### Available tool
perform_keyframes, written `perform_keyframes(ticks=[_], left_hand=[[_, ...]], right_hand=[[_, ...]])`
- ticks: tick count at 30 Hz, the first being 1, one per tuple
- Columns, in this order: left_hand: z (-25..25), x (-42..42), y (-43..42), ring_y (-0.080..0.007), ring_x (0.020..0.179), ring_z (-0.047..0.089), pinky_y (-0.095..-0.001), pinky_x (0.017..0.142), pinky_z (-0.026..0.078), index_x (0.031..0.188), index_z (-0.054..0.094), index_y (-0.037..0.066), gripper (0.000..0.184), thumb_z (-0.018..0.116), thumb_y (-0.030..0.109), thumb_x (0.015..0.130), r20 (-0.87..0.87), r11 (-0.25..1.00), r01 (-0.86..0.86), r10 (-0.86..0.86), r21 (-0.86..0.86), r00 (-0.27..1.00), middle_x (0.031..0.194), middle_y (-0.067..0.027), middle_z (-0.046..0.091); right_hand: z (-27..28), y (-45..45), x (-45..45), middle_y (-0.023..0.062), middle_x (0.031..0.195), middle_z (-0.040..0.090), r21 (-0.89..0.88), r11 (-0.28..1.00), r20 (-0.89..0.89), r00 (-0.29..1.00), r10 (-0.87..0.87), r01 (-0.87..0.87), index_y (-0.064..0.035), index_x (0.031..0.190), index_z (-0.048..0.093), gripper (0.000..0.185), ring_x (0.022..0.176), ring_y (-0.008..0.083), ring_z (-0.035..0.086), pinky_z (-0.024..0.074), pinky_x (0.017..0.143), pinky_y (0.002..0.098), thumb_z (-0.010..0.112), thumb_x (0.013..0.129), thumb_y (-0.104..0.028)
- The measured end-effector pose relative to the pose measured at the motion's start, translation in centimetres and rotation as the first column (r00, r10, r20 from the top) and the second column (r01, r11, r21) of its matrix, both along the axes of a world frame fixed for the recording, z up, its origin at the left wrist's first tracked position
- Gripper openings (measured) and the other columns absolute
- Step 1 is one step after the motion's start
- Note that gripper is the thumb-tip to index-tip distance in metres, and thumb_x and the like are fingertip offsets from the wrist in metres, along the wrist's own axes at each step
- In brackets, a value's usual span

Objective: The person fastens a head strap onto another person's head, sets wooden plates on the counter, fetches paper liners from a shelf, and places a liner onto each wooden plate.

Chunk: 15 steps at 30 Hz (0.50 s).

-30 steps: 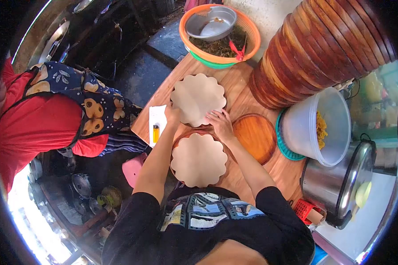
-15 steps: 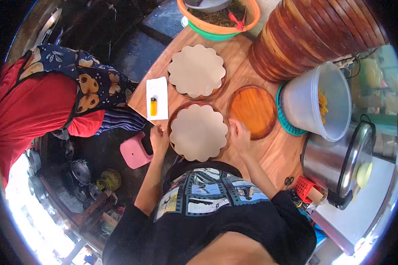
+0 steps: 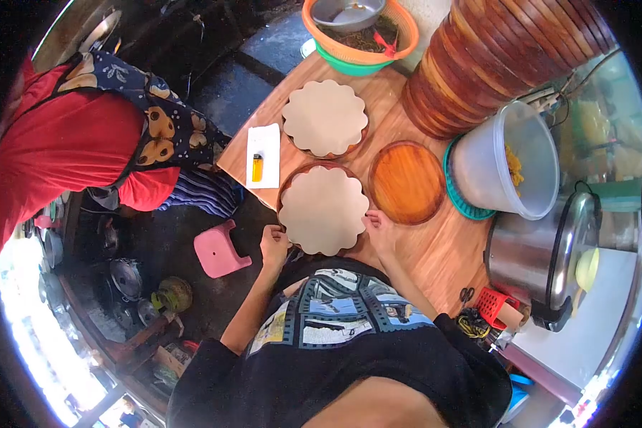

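A scalloped brown paper sheet (image 3: pixel 324 210) lies on a round wooden plate near the table's front edge. My left hand (image 3: pixel 274 246) is at its lower left edge, fingers closed on the rim there. At the sheet's right edge, my right hand (image 3: pixel 379 230) pinches the paper's border. Farther back, a second scalloped sheet (image 3: pixel 324 118) covers another wooden plate. To the right sits a bare round wooden plate (image 3: pixel 406 182). A yellow lighter (image 3: pixel 257 167) rests on white paper (image 3: pixel 264 135) at the left.
A tall stack of wooden plates (image 3: pixel 499 64) leans at the back right, beside a clear tub (image 3: pixel 478 171) and a steel pot (image 3: pixel 524 246). An orange basket (image 3: pixel 406 36) stands at the back. A person in red (image 3: pixel 78 143) is at the left, near a pink stool (image 3: pixel 220 251).
Both hands have left the far sheet and come back to the near one, now touching its left and right edges. The camera view has shifted.
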<state>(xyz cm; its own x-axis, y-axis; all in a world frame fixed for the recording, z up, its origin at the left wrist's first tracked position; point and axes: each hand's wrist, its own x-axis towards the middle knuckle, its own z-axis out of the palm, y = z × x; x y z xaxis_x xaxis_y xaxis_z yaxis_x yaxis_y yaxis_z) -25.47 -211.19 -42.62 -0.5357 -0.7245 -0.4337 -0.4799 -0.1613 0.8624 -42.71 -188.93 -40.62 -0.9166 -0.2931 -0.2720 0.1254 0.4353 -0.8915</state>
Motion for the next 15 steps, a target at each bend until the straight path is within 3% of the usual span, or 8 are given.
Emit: perform_keyframes(ticks=[1, 5, 7, 11, 14, 15], left_hand=[[-0.1, 0.0, 0.1, -0.0156, 0.066, 0.062, -0.0278, 0.057, 0.055, 0.099, 0.052, -0.004, 0.022, 0.06, 0.0, 0.079, -0.049, 0.997, -0.039, 0.042, 0.06, 0.998, 0.078, -0.0101, 0.059], [0.6, -0.3, 0.3, -0.0142, 0.062, 0.061, -0.0258, 0.054, 0.053, 0.098, 0.052, -0.004, 0.018, 0.059, -0.002, 0.081, -0.065, 0.993, -0.092, 0.097, 0.077, 0.993, 0.077, -0.0097, 0.059], [1.2, -0.5, 0.6, -0.0137, 0.061, 0.06, -0.0245, 0.052, 0.052, 0.096, 0.052, -0.004, 0.017, 0.059, -0.002, 0.081, -0.13, 0.961, -0.064, 0.102, 0.269, 0.986, 0.076, -0.0088, 0.059], [0.9, -0.8, 0.7, -0.0129, 0.061, 0.058, -0.0244, 0.052, 0.05, 0.096, 0.053, -0.002, 0.016, 0.061, 0.001, 0.082, -0.174, 0.977, 0.011, 0.027, 0.211, 0.984, 0.076, -0.0071, 0.059], [1.3, -1.0, 0.3, -0.0113, 0.06, 0.058, -0.0236, 0.051, 0.049, 0.091, 0.055, -0.001, 0.012, 0.062, 0.0, 0.081, -0.148, 0.997, -0.029, 0.039, 0.074, 0.988, 0.074, -0.0063, 0.059], [1.1, -1.1, 0.0, -0.0109, 0.059, 0.057, -0.0232, 0.051, 0.049, 0.09, 0.056, -0.001, 0.01, 0.062, 0.0, 0.081, -0.123, 0.999, -0.018, 0.023, 0.041, 0.992, 0.073, -0.0061, 0.059]], right_hand=[[-0.5, 0.0, -0.1, 0.0103, 0.093, 0.066, -0.071, 0.997, 0.084, 0.996, -0.014, 0.02, 0.0022, 0.104, 0.061, 0.025, 0.083, 0.0162, 0.062, 0.0501, 0.074, 0.0289, 0.063, 0.087, -0.016], [-1.1, 0.8, -0.1, 0.0068, 0.09, 0.064, -0.092, 0.995, 0.132, 0.99, 0.054, -0.042, 0.0024, 0.104, 0.06, 0.026, 0.081, 0.0134, 0.059, 0.0491, 0.073, 0.0264, 0.065, 0.086, -0.015], [-1.6, 1.3, -0.2, 0.0044, 0.089, 0.064, -0.191, 0.981, 0.237, 0.971, 0.021, 0.026, -0.0001, 0.1, 0.063, 0.022, 0.077, 0.0102, 0.06, 0.048, 0.065, 0.0222, 0.067, 0.085, -0.016], [-2.3, 1.5, -0.5, 0.0025, 0.087, 0.064, -0.278, 0.955, 0.296, 0.955, -0.016, 0.102, -0.0017, 0.099, 0.063, 0.021, 0.076, 0.0092, 0.059, 0.0475, 0.064, 0.0214, 0.068, 0.084, -0.016], [-3.0, 1.0, -1.1, 0.0026, 0.085, 0.065, -0.239, 0.97, 0.252, 0.968, 0.018, 0.044, -0.0009, 0.099, 0.063, 0.021, 0.074, 0.0087, 0.059, 0.0473, 0.062, 0.0217, 0.067, 0.084, -0.015], [-3.3, 0.7, -1.2, 0.0031, 0.084, 0.065, -0.176, 0.984, 0.153, 0.988, 0.016, 0.011, -0.0003, 0.099, 0.063, 0.021, 0.073, 0.009, 0.059, 0.0472, 0.062, 0.022, 0.067, 0.084, -0.014]])
